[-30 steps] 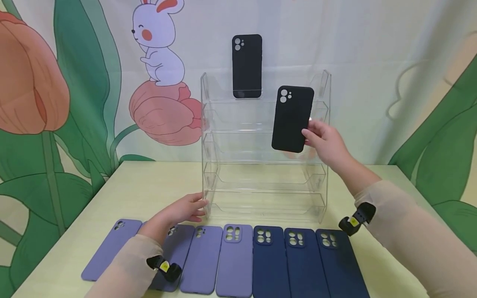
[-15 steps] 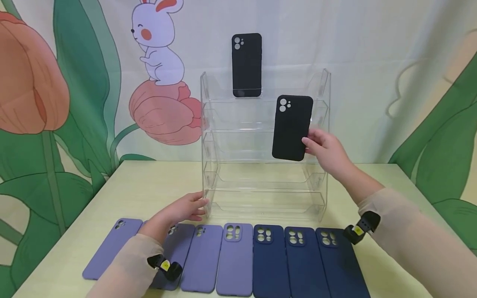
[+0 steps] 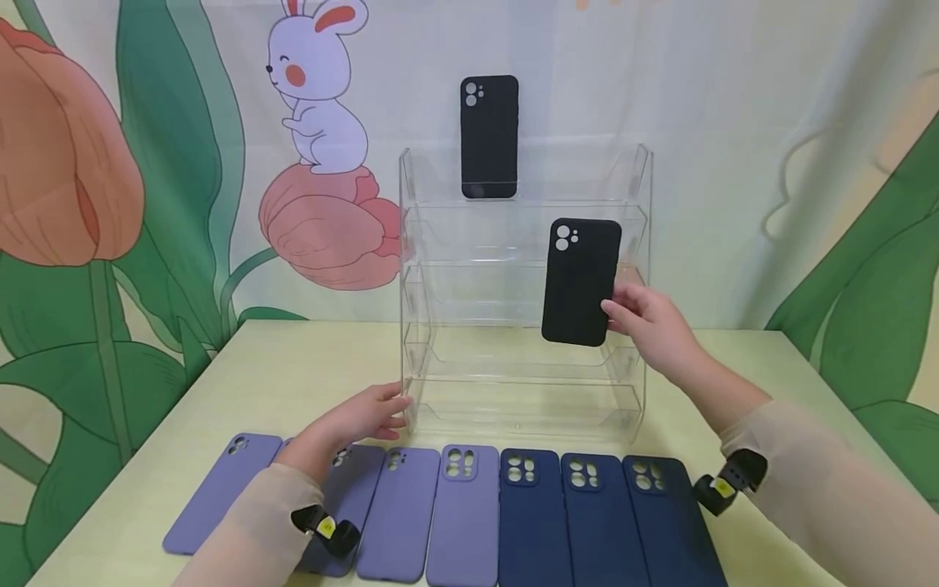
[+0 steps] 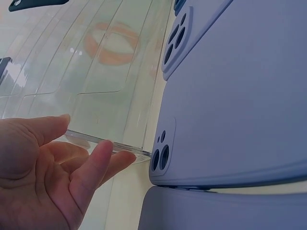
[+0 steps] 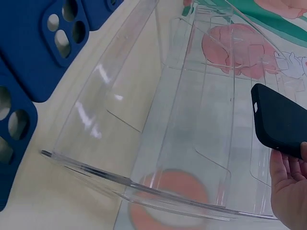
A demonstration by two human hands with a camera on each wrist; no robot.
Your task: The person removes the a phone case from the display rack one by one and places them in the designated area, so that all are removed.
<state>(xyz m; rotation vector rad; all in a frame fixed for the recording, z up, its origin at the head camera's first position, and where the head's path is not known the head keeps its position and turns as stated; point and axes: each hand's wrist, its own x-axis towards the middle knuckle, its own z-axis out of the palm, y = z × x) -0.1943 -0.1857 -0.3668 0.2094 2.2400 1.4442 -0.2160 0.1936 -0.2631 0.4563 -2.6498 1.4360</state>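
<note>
My right hand [image 3: 653, 322] pinches a black phone case [image 3: 582, 281] by its right edge, thumb in front. The case is upright, slightly tilted, before the middle tiers of a clear tiered display rack [image 3: 524, 381]. The right wrist view shows that black phone case [image 5: 280, 120] above the fingers, partly cut off. My left hand [image 3: 367, 413] holds the rack's lower left side; in the left wrist view, the clear panel's edge passes between thumb and fingers of this hand [image 4: 57, 167]. A second black phone case [image 3: 489, 134] stands in the top tier, left of centre.
In front of the rack lies a row of phone cases: several purple ones, such as this purple case [image 3: 462, 522], on the left, and dark blue ones, such as this blue case [image 3: 531, 522], on the right. A printed curtain [image 3: 704, 163] hangs behind the table [image 3: 308, 350].
My right hand has lowered the black phone case from near the rack's upper tiers to its middle tiers. My left hand stays at the rack's lower left side.
</note>
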